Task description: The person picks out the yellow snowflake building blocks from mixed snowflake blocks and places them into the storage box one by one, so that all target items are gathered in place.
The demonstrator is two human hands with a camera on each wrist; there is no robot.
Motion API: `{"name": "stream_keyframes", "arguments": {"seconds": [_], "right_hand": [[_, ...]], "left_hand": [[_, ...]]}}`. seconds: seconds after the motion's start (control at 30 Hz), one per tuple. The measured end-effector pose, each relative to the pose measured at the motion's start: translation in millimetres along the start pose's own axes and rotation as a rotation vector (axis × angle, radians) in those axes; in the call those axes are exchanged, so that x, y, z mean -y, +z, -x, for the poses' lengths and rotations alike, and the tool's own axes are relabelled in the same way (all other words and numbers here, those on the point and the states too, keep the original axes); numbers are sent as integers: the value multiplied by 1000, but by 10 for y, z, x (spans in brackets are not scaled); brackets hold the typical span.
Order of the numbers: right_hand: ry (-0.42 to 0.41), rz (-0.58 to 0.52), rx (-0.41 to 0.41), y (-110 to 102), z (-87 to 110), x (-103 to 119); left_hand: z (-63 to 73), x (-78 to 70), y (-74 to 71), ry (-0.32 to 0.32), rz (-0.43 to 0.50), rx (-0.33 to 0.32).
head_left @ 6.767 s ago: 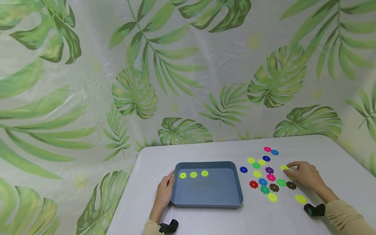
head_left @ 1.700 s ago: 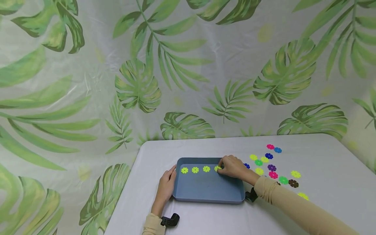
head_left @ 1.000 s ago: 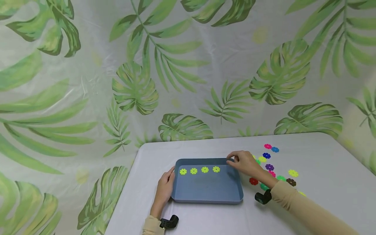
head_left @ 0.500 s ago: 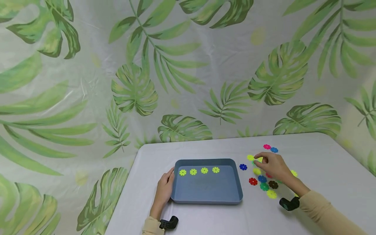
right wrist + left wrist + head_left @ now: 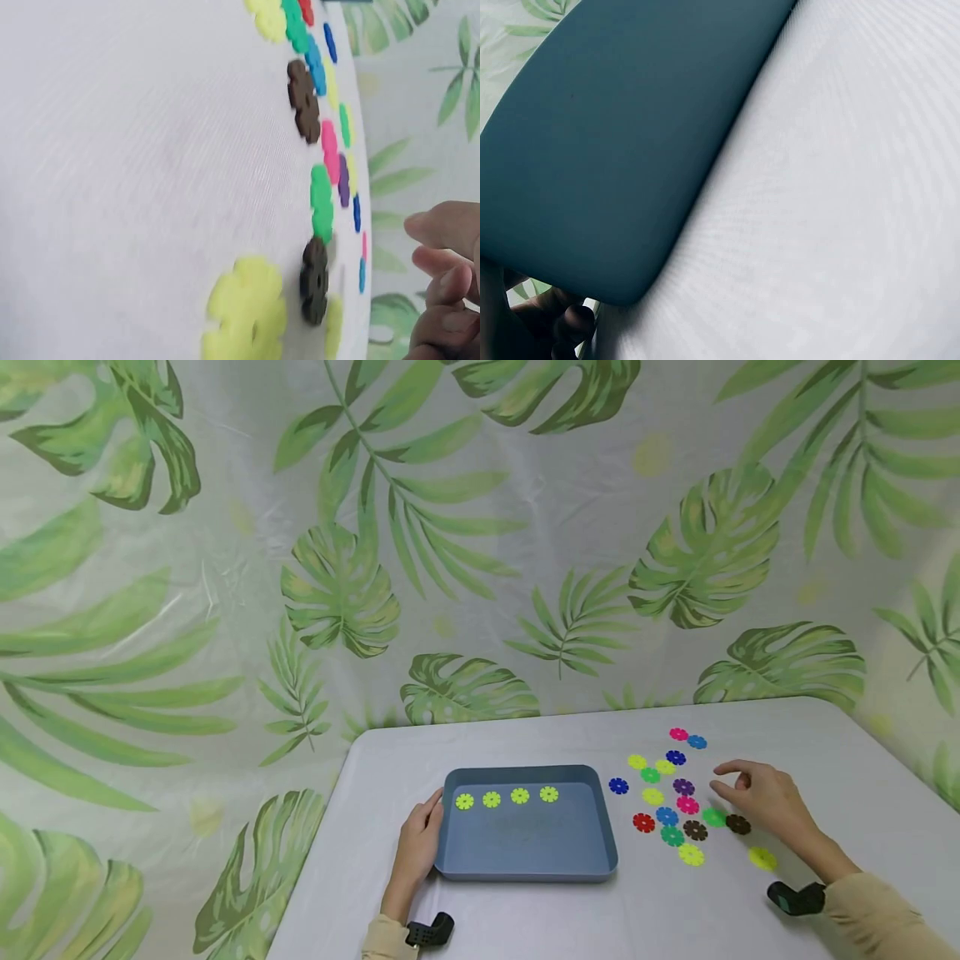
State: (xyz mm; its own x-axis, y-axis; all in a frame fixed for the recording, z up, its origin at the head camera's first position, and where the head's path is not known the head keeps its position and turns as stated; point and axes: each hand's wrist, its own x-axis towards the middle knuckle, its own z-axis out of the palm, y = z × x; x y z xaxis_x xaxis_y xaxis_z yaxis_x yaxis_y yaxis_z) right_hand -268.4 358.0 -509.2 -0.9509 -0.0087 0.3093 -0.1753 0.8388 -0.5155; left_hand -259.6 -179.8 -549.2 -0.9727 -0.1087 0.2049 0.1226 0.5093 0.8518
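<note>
A blue-grey tray (image 5: 525, 852) lies on the table, with several yellow-green snowflake discs (image 5: 520, 796) in a row along its far side. My left hand (image 5: 417, 843) holds the tray's left side; in the left wrist view its fingers (image 5: 574, 322) are curled by the tray corner. My right hand (image 5: 768, 802) hovers at the right of the scattered discs, thumb and index finger parted with nothing between them. Near it lie a purple disc (image 5: 683, 787), a green disc (image 5: 714, 817) and a dark brown disc (image 5: 738, 824). A yellow disc (image 5: 334, 330) beneath the hand is hidden in the head view.
Loose discs lie right of the tray, among them a red disc (image 5: 643, 822), a dark blue disc (image 5: 618, 786) and a pink disc (image 5: 678, 734). Another yellow disc (image 5: 762, 859) lies near the right wrist. A leaf-patterned curtain (image 5: 480, 568) hangs behind the white table (image 5: 525, 914).
A fourth yellow-green disc came into the tray's row from my right hand. That hand let go and moved right, across the scattered discs. My left hand stayed on the tray.
</note>
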Motion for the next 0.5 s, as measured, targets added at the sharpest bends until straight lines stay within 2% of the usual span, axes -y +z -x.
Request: {"name": "stream_keyframes", "arguments": {"seconds": [0.27,0.5], "right_hand": [[88,43,17,-109,113,-228],[109,56,30,-135,176,-397]], "left_hand": [[2,16,12,-7,-3,5],[0,3,0,-9,2,8]]}}
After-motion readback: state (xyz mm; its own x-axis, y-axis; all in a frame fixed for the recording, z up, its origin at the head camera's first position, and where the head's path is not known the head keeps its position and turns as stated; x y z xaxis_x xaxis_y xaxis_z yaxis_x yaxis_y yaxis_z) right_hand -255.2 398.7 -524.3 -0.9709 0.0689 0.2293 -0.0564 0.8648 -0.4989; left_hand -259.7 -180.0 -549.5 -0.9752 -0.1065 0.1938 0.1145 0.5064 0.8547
